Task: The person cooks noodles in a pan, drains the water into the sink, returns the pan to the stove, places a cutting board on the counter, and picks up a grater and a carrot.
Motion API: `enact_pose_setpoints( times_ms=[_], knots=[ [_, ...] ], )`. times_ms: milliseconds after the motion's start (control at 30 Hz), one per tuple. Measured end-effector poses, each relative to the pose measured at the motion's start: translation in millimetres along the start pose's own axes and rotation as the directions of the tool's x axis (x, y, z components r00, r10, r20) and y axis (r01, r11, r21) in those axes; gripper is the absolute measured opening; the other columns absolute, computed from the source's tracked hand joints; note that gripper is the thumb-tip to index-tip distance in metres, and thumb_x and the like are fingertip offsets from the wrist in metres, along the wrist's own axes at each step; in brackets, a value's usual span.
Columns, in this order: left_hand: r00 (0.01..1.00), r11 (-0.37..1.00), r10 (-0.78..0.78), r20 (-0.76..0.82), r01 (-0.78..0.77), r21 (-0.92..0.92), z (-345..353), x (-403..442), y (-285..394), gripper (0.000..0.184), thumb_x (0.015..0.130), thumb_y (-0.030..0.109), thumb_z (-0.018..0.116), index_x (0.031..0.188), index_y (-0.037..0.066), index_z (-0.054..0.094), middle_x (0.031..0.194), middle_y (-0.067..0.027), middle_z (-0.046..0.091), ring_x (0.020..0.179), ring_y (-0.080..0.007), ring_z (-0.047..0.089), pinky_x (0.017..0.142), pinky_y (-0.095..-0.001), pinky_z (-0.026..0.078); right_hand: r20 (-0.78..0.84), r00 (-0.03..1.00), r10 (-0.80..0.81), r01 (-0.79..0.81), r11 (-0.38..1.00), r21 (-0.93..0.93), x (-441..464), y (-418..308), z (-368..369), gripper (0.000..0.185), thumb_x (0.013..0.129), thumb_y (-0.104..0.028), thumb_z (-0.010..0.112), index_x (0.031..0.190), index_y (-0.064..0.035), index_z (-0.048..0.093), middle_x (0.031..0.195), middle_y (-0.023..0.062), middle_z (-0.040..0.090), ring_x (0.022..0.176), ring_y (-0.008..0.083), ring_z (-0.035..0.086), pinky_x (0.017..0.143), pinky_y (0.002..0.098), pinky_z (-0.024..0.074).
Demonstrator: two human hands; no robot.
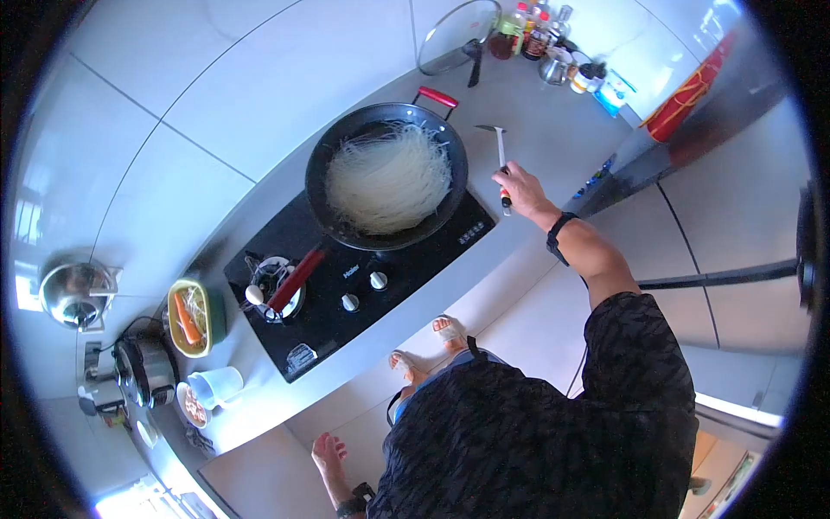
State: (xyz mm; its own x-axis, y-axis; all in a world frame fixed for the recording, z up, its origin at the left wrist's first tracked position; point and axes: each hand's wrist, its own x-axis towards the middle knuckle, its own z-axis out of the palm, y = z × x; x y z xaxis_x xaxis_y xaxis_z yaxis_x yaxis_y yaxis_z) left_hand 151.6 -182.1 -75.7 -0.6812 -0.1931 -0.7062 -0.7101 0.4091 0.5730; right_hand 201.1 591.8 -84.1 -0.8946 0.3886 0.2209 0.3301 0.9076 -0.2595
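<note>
My right hand [521,189] is closed round the dark handle of a metal spatula [501,149], which lies over the counter to the right of the wok. Its head is seen nearly edge-on. A large black wok [316,177] with a red handle and a red side grip sits on the hob, filled with pale thin noodles [389,180]. Low beside my body hangs my left hand [329,453], fingers loosely bent with nothing in them, away from the counter.
On the black gas hob [324,324] a second burner lies under the wok's handle. To the left stand a basin [212,336] with a carrot, a plastic jug [216,385], a bowl [193,406] and a cooker [145,368]. A glass lid [454,39] and bottles [536,35] are at the back.
</note>
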Motion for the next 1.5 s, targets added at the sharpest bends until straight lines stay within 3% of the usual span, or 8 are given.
enact_pose_setpoints(
  times_ms=[200,400,533,767,867,933,1033,1500],
  knots=[
    [0.991,0.969,0.060,0.118,-0.030,-0.243,-20.3,39.2,39.8,0.031,0.094,0.018,0.059,0.120,0.001,0.059,0.090,-0.0083,0.065,0.066,-0.0151,0.063,0.050,-0.0254,0.050,0.116,0.992,-0.043,0.059,0.989,-0.138,-6.9,29.8,53.5,0.039,0.077,-0.009,0.068,0.116,-0.0110,0.062,0.112,0.0184,0.055,0.105,0.0368,0.058,0.083,0.0473,0.0511],
    [0.782,0.780,0.587,0.209,-0.616,0.112,35.5,34.1,195.3,0.045,0.096,0.031,0.061,0.131,0.004,0.052,0.100,-0.0054,0.063,0.084,-0.0137,0.063,0.062,-0.0277,0.054,-0.045,0.895,0.445,-0.435,0.890,0.139,29.9,12.2,29.8,0.036,0.083,-0.023,0.064,0.116,-0.0097,0.064,0.104,0.0169,0.065,0.093,0.0397,0.063,0.080,0.0475,0.0521],
    [0.719,0.748,0.629,0.295,-0.664,0.023,89.7,29.9,289.3,0.053,0.095,0.031,0.058,0.137,0.001,0.047,0.117,-0.0125,0.061,0.096,-0.0153,0.060,0.069,-0.0284,0.054,0.366,0.686,0.629,-0.691,0.407,0.597,86.8,-3.6,-20.9,0.049,0.091,-0.048,0.062,0.118,-0.0069,0.062,0.091,0.0085,0.069,0.078,0.0283,0.066,0.071,0.0409,0.0545],
    [0.801,0.844,0.469,0.373,-0.531,0.079,149.4,38.7,366.4,0.045,0.095,0.043,0.057,0.112,0.002,0.066,0.085,-0.0060,0.066,0.070,-0.0105,0.064,0.054,-0.0235,0.051,0.491,0.728,0.479,-0.682,0.432,0.590,210.0,13.4,-33.5,0.093,0.081,-0.077,0.054,0.137,-0.0027,0.047,0.128,0.0200,0.054,0.112,0.0307,0.057,0.091,0.0446,0.0505],
    [0.865,0.856,0.443,0.236,-0.486,0.177,138.7,31.5,370.0,0.045,0.093,0.046,0.060,0.104,0.004,0.069,0.070,-0.0025,0.064,0.049,-0.0105,0.058,0.045,-0.0234,0.047,0.648,0.720,0.250,-0.693,0.204,0.691,303.1,30.1,21.1,0.052,0.085,-0.066,0.061,0.091,-0.0145,0.061,0.069,0.0002,0.056,0.057,0.0117,0.051,0.053,0.0294,0.0408],
    [0.901,0.901,0.329,0.284,-0.389,0.190,151.3,34.9,327.4,0.046,0.090,0.049,0.063,0.100,0.005,0.071,0.068,-0.0021,0.063,0.048,-0.0108,0.056,0.044,-0.0230,0.045,0.709,0.668,0.229,-0.740,0.100,0.665,253.2,-0.8,0.4,0.044,0.087,-0.060,0.063,0.080,-0.0172,0.060,0.063,-0.0040,0.051,0.054,0.0118,0.049,0.049,0.0268,0.0384],
    [0.906,0.866,0.285,0.314,-0.384,0.321,154.5,20.3,357.9,0.048,0.083,0.053,0.071,0.091,0.006,0.074,0.066,-0.0015,0.064,0.051,-0.0095,0.055,0.046,-0.0244,0.044,0.669,0.712,0.213,-0.687,0.407,0.602,294.2,14.9,7.4,0.040,0.091,-0.056,0.060,0.076,-0.0187,0.057,0.057,-0.0076,0.045,0.043,0.0078,0.038,0.043,0.0233,0.0293],
    [0.893,0.875,0.447,0.063,-0.450,0.176,99.3,-80.8,247.8,0.034,0.084,0.031,0.074,0.090,-0.003,0.075,0.067,-0.0046,0.065,0.061,-0.0106,0.058,0.055,-0.0267,0.046,0.541,0.836,0.088,-0.477,0.602,0.640,263.9,-85.8,-37.1,0.040,0.091,-0.046,0.066,0.076,-0.0102,0.059,0.059,-0.0073,0.047,0.047,0.0036,0.035,0.042,0.0217,0.0264]
  ],
)
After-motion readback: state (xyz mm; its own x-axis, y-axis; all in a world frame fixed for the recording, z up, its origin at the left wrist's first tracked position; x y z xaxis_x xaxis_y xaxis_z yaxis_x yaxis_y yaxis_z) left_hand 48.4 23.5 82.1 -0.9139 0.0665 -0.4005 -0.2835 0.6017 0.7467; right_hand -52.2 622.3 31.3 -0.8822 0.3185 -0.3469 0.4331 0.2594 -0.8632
